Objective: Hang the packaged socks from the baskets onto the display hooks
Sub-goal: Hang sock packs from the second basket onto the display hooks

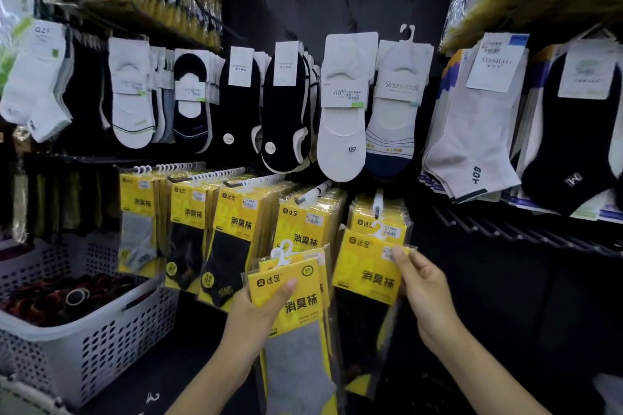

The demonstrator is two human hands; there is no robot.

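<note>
A small stack of yellow sock packages, with a grey sock seen through the clear lower part of the front one, is gripped by the left hand: the thumb is laid across the yellow card and the fingers are curled behind. A single yellow package holding a dark sock is pinched at its upper right corner by the right hand, thumb in front and fingers behind. It is held upright before the right end of the display's lower row. Its white plastic hanger is seen just below the tip of a display hook, on which a few like packages are already hung; whether hanger and hook touch cannot be told. To the left along the same row, four fuller hooks of yellow packages are seen. Loose white and dark socks are hung on the row above. A white perforated basket is placed at the display's lower left corner, filled with dark and reddish goods too blurred to name.
</note>
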